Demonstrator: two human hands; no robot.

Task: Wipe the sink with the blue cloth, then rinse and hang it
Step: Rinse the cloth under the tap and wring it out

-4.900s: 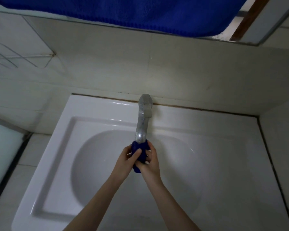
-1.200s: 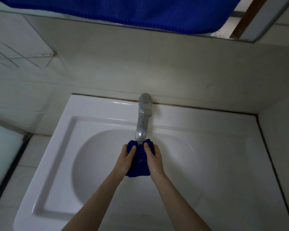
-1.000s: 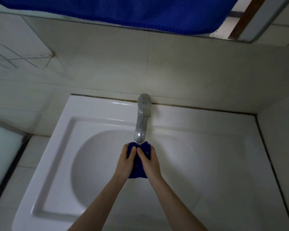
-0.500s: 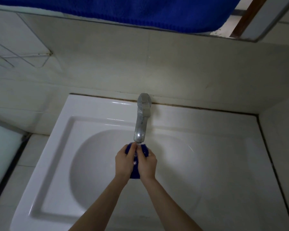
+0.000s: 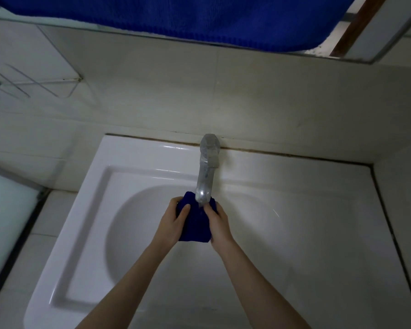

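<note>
The blue cloth (image 5: 196,222) is bunched between both hands directly under the spout of the metal faucet (image 5: 205,176). My left hand (image 5: 172,222) grips its left side with the thumb on top. My right hand (image 5: 218,223) grips its right side. Both are over the round bowl of the white sink (image 5: 138,233). The cloth's lower edge hangs out below the hands. Whether water runs from the spout is hard to tell.
A large blue towel (image 5: 188,15) hangs across the top of the view in front of a mirror. Tiled wall runs behind the sink and along its right side. A wire rack (image 5: 29,84) is fixed to the wall at the left.
The hands have spread apart from a tight squeeze, so more of the cloth shows between them. They stay under the spout.
</note>
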